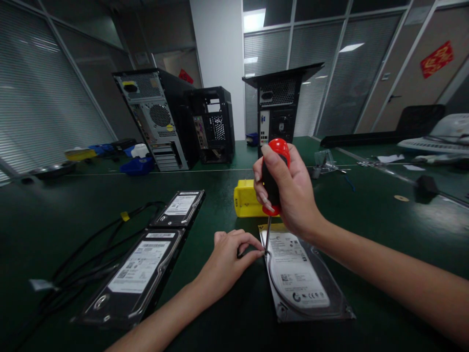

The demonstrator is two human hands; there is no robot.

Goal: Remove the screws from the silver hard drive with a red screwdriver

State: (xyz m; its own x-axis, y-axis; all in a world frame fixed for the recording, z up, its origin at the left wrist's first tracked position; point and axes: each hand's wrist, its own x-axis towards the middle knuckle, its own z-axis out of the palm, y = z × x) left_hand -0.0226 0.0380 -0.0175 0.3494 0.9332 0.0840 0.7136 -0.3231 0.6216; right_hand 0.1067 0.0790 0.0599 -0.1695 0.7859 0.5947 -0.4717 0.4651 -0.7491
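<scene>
Right hand (295, 188) is gripping the screwdriver (271, 188), left hand (229, 254) pinching beside its tip, contents unclear; the drive (298, 266), likely stiff, is inviting edge holds.

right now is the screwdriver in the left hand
No, the right hand holds the red-and-black screwdriver, while the left hand is at the near hard drive's left edge.

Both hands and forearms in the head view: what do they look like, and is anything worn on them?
The left hand and right hand are ungloved; no rings show. The left forearm and right forearm are bare as far as visible: no sleeves, watch, bracelet or clear markings.
</scene>
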